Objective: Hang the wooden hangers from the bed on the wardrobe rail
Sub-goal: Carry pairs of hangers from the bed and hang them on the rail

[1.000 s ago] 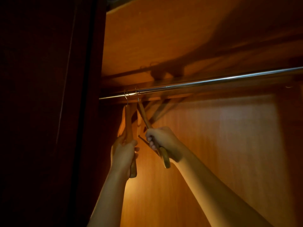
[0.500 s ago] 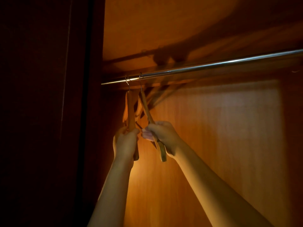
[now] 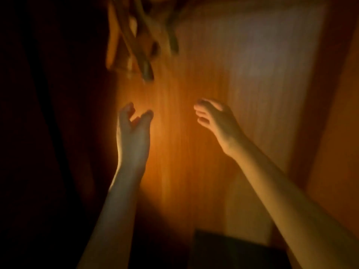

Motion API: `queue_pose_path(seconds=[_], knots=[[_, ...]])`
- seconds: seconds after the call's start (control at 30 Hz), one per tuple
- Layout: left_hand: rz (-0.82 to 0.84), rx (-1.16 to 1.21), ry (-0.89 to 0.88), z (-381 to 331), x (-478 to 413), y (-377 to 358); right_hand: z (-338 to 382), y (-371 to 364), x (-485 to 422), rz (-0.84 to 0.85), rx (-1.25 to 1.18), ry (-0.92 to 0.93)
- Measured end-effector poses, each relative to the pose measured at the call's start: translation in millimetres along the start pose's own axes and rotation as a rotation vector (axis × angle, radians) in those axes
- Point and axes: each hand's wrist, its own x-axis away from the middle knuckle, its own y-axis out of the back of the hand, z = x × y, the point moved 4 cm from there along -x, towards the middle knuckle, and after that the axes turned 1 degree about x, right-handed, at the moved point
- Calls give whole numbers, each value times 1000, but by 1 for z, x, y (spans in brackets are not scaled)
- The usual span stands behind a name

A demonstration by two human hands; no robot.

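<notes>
Wooden hangers (image 3: 136, 41) hang blurred at the top left of the view, their lower ends dangling free; the rail is out of frame above. My left hand (image 3: 134, 129) is below them, fingers loosely spread, holding nothing. My right hand (image 3: 213, 119) is to the right at about the same height, fingers loosely curled and empty. Neither hand touches a hanger.
The wooden back panel (image 3: 242, 94) of the wardrobe fills the middle. A dark door or side wall (image 3: 48, 133) stands on the left, and a side panel (image 3: 334, 133) on the right. A dark box-like shape (image 3: 233, 249) lies at the bottom.
Both hands have let go of the hangers and dropped below them. The view has tilted down, so the rail has left the frame.
</notes>
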Motion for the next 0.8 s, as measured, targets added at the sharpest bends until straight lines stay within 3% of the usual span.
queue_pose_path(seconds=[0.23, 0.33, 0.6, 0.8], knots=[[328, -30, 350, 113, 74, 6, -156, 40, 113, -7, 166, -435], [473, -26, 521, 164, 124, 14, -221, 46, 183, -102, 200, -650], [703, -585, 855, 301, 272, 98, -328, 26, 388, -140, 181, -1201], [1121, -869, 1150, 344, 367, 181, -353, 18, 508, -74, 259, -1521]])
